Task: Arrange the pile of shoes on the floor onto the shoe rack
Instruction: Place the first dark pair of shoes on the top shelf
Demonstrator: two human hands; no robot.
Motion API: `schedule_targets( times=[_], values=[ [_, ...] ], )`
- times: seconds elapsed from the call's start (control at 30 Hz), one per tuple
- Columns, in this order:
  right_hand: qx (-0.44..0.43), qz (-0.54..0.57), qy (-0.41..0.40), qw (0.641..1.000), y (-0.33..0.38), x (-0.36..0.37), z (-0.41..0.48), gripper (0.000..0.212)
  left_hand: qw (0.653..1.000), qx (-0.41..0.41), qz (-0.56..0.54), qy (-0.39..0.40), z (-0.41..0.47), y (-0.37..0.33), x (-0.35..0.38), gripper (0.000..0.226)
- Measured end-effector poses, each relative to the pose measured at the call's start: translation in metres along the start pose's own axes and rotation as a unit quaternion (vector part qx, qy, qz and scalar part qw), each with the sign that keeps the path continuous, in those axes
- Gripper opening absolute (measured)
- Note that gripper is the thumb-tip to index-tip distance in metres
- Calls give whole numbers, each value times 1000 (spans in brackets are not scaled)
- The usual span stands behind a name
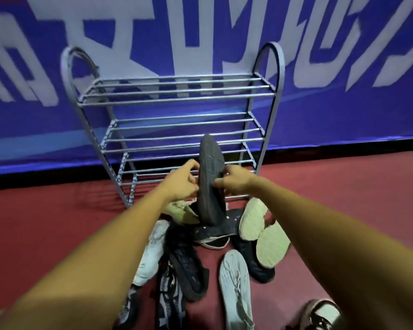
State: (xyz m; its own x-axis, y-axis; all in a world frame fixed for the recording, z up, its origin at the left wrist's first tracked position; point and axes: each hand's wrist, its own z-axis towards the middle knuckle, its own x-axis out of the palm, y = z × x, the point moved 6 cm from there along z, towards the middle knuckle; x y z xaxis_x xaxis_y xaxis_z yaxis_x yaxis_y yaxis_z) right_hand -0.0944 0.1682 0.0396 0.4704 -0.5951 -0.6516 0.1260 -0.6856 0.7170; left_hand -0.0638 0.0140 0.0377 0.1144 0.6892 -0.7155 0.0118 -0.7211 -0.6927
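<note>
Dark shoe (211, 177): being held sole-out at frame centre, before the shoe rack (177, 91).
Left hand (184, 182): fingers gripping its left edge.
Right hand (234, 184): fingers gripping its right edge.
Pile (200, 246): lying lower centre.

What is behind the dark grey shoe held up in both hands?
Behind the dark grey shoe run the lower bars of the grey metal shoe rack; the stretch it covers cannot be seen.

The left arm (100, 246) and right arm (320, 229) are bare throughout; the left hand (180, 184) and right hand (235, 183) are bare too.
</note>
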Motion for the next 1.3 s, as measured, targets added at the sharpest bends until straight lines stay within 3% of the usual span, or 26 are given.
schedule_targets(
  times=[0.1,0.17,0.23,0.37,0.5,0.6,0.67,0.77,0.97,1.13,1.3],
  values=[
    [-41,86,-9,995,49,-14,-9,2,999,29,-28,-33,-5,-19,-49,46],
    [-45,150,-1,988,69,-19,-9,17,997,44,-53,-24,-12,-26,-72,47],
    [-55,183,-4,982,79,-23,-7,26,996,53,-76,-14,-20,-34,-88,48],
    [-49,273,26,960,83,-20,-2,24,990,28,-137,-24,-26,-30,-97,47],
    [-20,336,38,941,83,-16,2,58,974,-34,-211,-69,-28,-1,-103,31],
    [-27,377,39,925,91,-12,3,41,966,-105,-222,-86,-31,21,-108,27],
    [-28,395,59,917,94,-7,6,42,957,-126,-253,-66,-34,23,-106,18],
    [-34,406,74,910,99,-3,10,44,937,-113,-330,-39,-39,14,-101,13],
    [-64,407,78,908,107,-10,13,42,911,-77,-395,-84,-32,10,-109,12],
    [-92,437,12,895,121,-15,18,28,878,-69,-460,-111,-33,11,-116,9],
    [-88,444,-75,889,127,-15,26,19,871,-71,-462,-154,-33,13,-127,13]
  ],
)
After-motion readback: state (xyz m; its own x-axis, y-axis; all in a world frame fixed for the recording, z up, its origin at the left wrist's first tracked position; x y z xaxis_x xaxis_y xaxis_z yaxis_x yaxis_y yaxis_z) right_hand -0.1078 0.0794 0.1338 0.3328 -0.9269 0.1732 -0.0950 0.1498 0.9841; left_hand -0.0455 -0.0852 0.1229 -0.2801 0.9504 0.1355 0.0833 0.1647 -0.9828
